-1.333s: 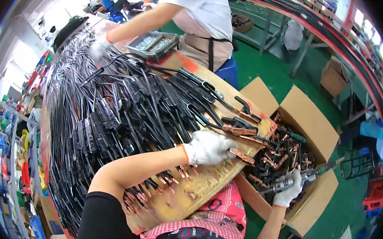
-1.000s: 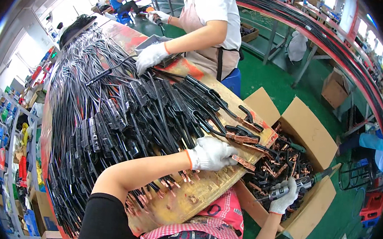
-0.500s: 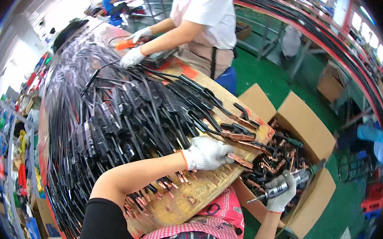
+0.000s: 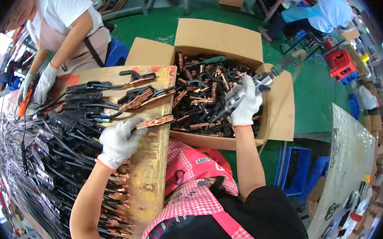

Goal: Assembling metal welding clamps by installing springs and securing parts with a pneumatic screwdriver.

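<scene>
My left hand [image 4: 120, 141], in a white knit glove, pinches a flat copper clamp piece [image 4: 155, 121] above the worn wooden bench [image 4: 148, 201]. The piece's far end reaches past the bench's right edge. My right hand [image 4: 248, 103], gloved too, is wrapped round a silver power screwdriver [image 4: 263, 81] with a green rear end. Its bit end slants down to the left over an open cardboard box [image 4: 218, 35]. Inside that box lie many black and copper clamps [image 4: 202, 91]. Beyond my left hand, black-handled clamps with copper jaws [image 4: 137, 99] rest on cables.
Bundled black cables [image 4: 54, 153] with copper ends cover the bench's left side. At the far left a co-worker [image 4: 69, 15] in white gloves holds an orange tool [image 4: 25, 99]. Another person [image 4: 319, 15] sits at the back right. Blue bins [image 4: 293, 170] stand right of me.
My view has swung right, bringing the box to the middle. The screwdriver is now farther over the box, its bit end lower. The copper piece stays in my left hand.
</scene>
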The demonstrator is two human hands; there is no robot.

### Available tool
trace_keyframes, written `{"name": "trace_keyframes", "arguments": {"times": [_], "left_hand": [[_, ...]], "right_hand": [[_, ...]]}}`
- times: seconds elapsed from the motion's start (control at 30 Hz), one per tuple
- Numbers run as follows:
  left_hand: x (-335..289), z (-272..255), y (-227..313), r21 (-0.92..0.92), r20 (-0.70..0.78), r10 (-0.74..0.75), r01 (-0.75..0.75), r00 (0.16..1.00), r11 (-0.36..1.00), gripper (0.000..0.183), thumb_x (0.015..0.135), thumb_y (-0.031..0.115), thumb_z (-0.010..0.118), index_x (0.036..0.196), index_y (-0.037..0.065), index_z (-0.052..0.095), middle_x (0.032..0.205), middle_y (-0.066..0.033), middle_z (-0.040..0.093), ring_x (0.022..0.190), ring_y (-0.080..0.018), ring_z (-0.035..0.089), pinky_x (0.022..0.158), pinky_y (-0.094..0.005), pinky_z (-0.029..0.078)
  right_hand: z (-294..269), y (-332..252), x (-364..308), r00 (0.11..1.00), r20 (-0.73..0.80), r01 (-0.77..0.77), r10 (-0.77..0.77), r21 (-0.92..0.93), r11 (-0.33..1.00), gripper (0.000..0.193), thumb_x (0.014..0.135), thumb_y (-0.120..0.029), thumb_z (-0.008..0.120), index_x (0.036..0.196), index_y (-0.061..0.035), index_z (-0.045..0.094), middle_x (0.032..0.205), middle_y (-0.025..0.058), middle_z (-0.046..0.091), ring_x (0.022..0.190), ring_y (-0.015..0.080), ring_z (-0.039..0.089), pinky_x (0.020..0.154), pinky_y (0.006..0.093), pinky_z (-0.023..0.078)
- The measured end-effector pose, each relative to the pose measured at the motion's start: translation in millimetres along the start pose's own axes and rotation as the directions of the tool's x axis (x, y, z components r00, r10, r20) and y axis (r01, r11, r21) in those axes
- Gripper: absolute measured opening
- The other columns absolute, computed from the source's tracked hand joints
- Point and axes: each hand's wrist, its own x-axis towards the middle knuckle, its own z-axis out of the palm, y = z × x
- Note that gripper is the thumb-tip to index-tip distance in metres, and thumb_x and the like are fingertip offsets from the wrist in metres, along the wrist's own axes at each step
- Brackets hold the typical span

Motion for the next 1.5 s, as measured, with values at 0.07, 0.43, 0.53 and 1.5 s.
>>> {"name": "trace_keyframes", "arguments": {"times": [0.07, 0.43, 0.53, 1.5], "left_hand": [[-1, -3, 1, 0.004, 0.039, -0.019, 0.019, 0.999, 1.0, 0.025, 0.087, 0.036, 0.072, 0.106, 0.02, 0.071, 0.079, -0.012, 0.071, 0.072, -0.0337, 0.07, 0.063, -0.0433, 0.055], [0, -1, -1, -0.043, -0.01, 0.014, -0.015, 1.0, 0.999, 0.023, 0.086, 0.03, 0.074, 0.102, 0.015, 0.073, 0.078, -0.0131, 0.071, 0.068, -0.0339, 0.069, 0.06, -0.0415, 0.054], [1, 2, -3, -0.044, -0.031, 0.029, -0.031, 0.999, 0.999, 0.022, 0.085, 0.03, 0.075, 0.102, 0.015, 0.073, 0.077, -0.0131, 0.071, 0.067, -0.0335, 0.069, 0.059, -0.0414, 0.054], [-1, 1, -2, -0.043, -0.033, 0.046, -0.047, 0.998, 0.998, 0.023, 0.086, 0.03, 0.075, 0.104, 0.016, 0.073, 0.078, -0.012, 0.071, 0.069, -0.0323, 0.07, 0.062, -0.04, 0.054]], "right_hand": [[-16, 0, 32, 0.987, -0.129, 0.101, -0.099, 0.008, 0.995, 0.026, 0.09, -0.025, 0.073, 0.091, -0.0057, 0.056, 0.061, 0.0075, 0.057, 0.04, 0.0161, 0.052, 0.037, 0.0311, 0.044], [-107, -35, 120, 0.897, -0.44, 0.151, 0.038, 0.386, 0.91, 0.033, 0.091, -0.037, 0.067, 0.084, -0.0094, 0.05, 0.071, 0.0053, 0.053, 0.055, 0.0211, 0.052, 0.051, 0.0391, 0.049], [-121, -36, 128, 0.912, -0.39, 0.092, 0.126, 0.494, 0.864, 0.036, 0.093, -0.039, 0.062, 0.079, -0.0113, 0.044, 0.069, 0.0039, 0.049, 0.055, 0.0207, 0.05, 0.051, 0.0381, 0.045], [-132, -4, 110, 0.93, -0.219, -0.138, 0.296, 0.538, 0.832, 0.037, 0.09, -0.041, 0.06, 0.071, -0.0143, 0.044, 0.06, 0.0021, 0.047, 0.053, 0.022, 0.051, 0.054, 0.0403, 0.049]]}}
